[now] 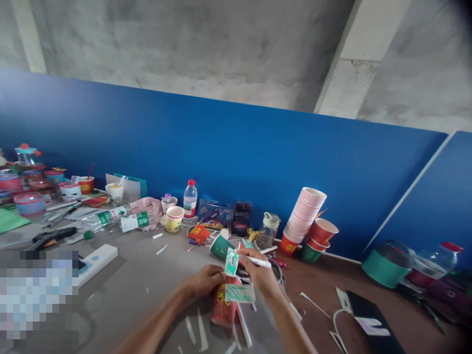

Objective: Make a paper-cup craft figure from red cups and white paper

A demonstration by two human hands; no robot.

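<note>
A red paper cup (222,310) with yellow lettering is in front of me, its upper end at my left hand (207,281). The fingers of that hand are closed on the cup near its edge. My right hand (257,268) grips a white marker (261,262), its tip not visible. Between my hands a white paper piece with green strokes (231,262) stands up from the cup. A second green-streaked strip (240,293) lies across the cup's right side. Just behind my hands a green paper cup (220,247) lies tilted.
White paper scraps (202,332) are scattered on the table. Behind stand a red-capped bottle (190,200), a glass jar (268,230) and a tall leaning cup stack (303,214). A glue gun (51,237) and plastic bottles (106,217) lie left. A dark tablet-like slab (372,314) lies right.
</note>
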